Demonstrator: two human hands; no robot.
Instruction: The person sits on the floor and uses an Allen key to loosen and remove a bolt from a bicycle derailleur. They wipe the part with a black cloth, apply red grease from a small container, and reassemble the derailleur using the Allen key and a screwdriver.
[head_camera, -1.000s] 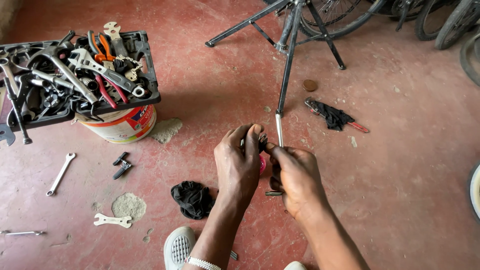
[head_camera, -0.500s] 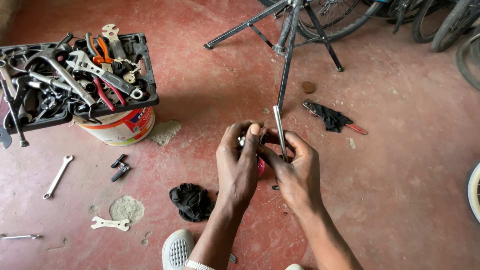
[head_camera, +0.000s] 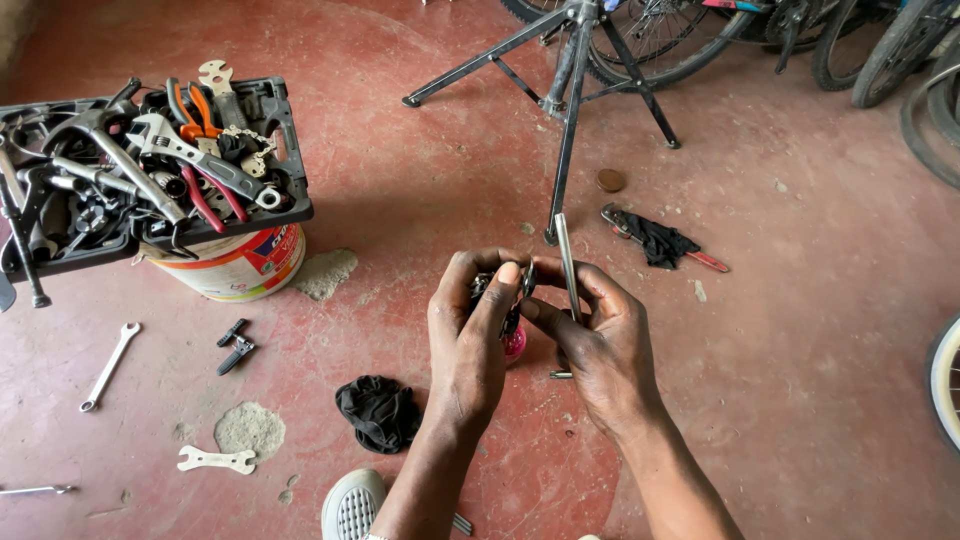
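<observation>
Centre frame: left hand (head_camera: 470, 345) pinches a small dark part (head_camera: 512, 300), right hand (head_camera: 600, 340) grips a thin metal rod (head_camera: 568, 265); fitting unfinished.

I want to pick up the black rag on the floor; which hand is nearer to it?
Left. The left hand is just right of the black rag and a little above it in the picture. The right hand lies farther right, beyond the left hand.

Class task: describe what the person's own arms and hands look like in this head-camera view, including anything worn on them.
Both forearms are bare, with no sleeves in view. The left hand and right hand wear no gloves, and no rings show. No watch is visible. A pale band may sit at the left wrist at the frame's bottom edge, too cut off to tell.
</observation>
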